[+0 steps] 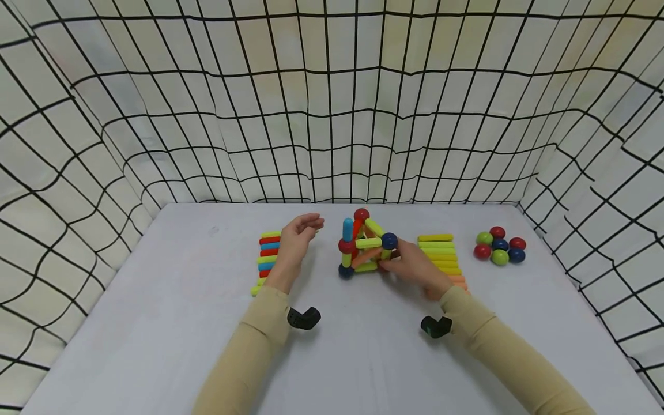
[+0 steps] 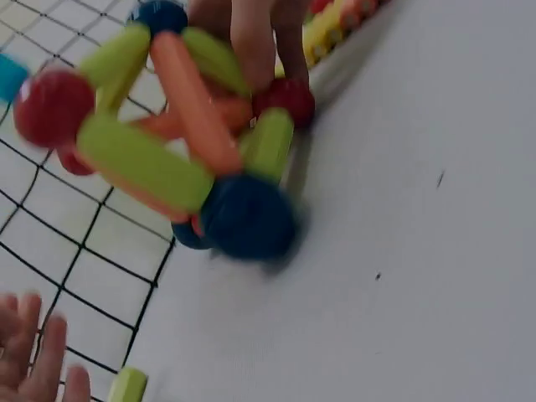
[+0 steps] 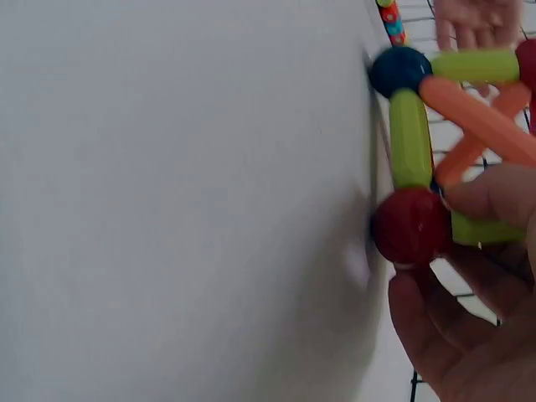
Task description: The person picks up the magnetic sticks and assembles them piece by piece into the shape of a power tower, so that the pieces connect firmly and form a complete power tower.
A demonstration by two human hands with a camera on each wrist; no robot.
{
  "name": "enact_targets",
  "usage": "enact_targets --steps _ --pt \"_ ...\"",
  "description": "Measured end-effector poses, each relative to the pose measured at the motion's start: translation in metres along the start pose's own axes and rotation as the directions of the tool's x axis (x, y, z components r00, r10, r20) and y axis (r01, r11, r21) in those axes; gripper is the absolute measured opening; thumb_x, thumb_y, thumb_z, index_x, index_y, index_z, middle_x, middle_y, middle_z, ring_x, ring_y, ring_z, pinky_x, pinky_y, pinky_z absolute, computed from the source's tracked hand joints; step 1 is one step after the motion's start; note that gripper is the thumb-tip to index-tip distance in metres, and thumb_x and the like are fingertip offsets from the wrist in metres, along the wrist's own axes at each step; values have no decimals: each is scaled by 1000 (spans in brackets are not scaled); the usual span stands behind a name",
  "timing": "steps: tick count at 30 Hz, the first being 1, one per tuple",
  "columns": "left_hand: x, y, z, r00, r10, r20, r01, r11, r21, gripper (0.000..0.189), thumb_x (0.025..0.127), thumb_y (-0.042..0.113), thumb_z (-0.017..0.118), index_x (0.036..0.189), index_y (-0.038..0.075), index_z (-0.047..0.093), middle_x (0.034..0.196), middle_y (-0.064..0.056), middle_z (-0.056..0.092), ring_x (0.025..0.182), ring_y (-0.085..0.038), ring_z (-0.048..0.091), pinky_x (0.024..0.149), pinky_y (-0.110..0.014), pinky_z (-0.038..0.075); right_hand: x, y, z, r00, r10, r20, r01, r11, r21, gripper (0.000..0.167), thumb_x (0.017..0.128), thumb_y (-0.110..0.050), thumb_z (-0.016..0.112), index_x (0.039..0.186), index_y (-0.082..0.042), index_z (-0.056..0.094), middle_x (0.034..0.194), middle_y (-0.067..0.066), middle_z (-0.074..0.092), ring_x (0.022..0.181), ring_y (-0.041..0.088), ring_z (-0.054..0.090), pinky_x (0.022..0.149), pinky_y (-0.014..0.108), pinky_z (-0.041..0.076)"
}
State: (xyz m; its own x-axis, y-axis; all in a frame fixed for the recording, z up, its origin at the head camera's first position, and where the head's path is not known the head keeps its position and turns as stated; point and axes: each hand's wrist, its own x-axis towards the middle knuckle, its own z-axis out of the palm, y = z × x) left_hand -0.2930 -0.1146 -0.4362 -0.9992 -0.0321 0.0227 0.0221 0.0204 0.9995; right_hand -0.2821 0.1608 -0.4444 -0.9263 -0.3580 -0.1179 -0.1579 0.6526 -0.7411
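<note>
- The built figure (image 1: pixel 368 243) is at the middle of the far half of the white table (image 1: pixel 363 363). It is an open frame of smooth straight rods joined by round, glossy balls.
- Its rods are thick, with blunt ends: most are yellow-green, some are orange (image 1: pixel 367 256) or red, and they cross at slants. A light-blue rod (image 1: pixel 347 229) points upward from a red ball at its left side.
- The right hand (image 1: pixel 417 270) grips this figure at its right lower corner; the thumb and fingers are bent about a shiny dark-red ball (image 3: pixel 412 226) and the rod ends beside it. Whether every lower ball touches the table, I cannot tell.
- The left hand (image 1: pixel 294 248) holds nothing visible. Its fingers are loosely extended, apart from the figure, near the left row of rods (image 1: pixel 268 252).
- This row has green, red and blue rods, laid side by side, partly hidden by the hand.
- Beyond the right hand lies another row of rods (image 1: pixel 438 253), yellow and yellow-green, with orange ones at the near end.
- Farther right, seven polished balls (image 1: pixel 500 257) lie grouped: red, green and dark blue.
- Behind, a black cord net (image 1: pixel 355 115) makes wavy squares before pale material.
</note>
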Motion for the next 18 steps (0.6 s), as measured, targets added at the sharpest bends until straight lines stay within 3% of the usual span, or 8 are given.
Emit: enact_targets --steps 2,5,9,14,16,18 --pt "7 -3 -2 995 -36 -91 43 997 69 34 99 4 45 131 3 56 126 -10 61 120 -24 54 104 -35 42 2 2 -5 999 -20 28 20 1000 -9 37 92 -23 68 124 -8 58 117 9 66 106 27 60 91 42 51" --pt "17 -6 -5 985 -47 -167 85 971 225 35 96 1 45 129 3 59 129 -11 59 123 -27 50 101 -37 43 4 4 -10 997 -43 71 44 999 -24 40 93 -22 66 127 -4 58 123 13 64 113 31 59 98 46 48" --pt "25 -7 -6 984 -28 -175 99 906 412 36 92 -2 48 126 1 61 130 -15 59 122 -30 50 100 -40 44 4 4 -14 994 -36 101 40 999 -37 44 93 -23 64 129 0 56 127 17 61 118 34 56 102 49 44" --pt "27 -7 -6 985 -34 -169 121 837 534 33 92 -4 54 124 -4 62 125 -21 60 118 -34 52 100 -41 45 5 3 -14 992 -59 115 63 997 -33 45 94 -22 64 131 1 55 129 18 60 121 35 55 103 50 43" --pt "28 -8 -6 987 -30 -156 118 797 592 35 92 -5 54 126 -6 61 125 -23 58 119 -35 51 102 -42 44 4 2 -14 991 -60 117 64 998 -27 45 94 -22 63 132 1 54 130 18 60 122 36 54 103 50 43" --pt "29 -9 -5 993 -10 -120 91 722 686 34 91 -6 52 124 -10 60 122 -25 59 117 -36 51 101 -42 44 4 1 -13 991 -61 116 64 998 -24 45 95 -22 63 133 0 54 130 18 59 123 36 54 104 51 42"
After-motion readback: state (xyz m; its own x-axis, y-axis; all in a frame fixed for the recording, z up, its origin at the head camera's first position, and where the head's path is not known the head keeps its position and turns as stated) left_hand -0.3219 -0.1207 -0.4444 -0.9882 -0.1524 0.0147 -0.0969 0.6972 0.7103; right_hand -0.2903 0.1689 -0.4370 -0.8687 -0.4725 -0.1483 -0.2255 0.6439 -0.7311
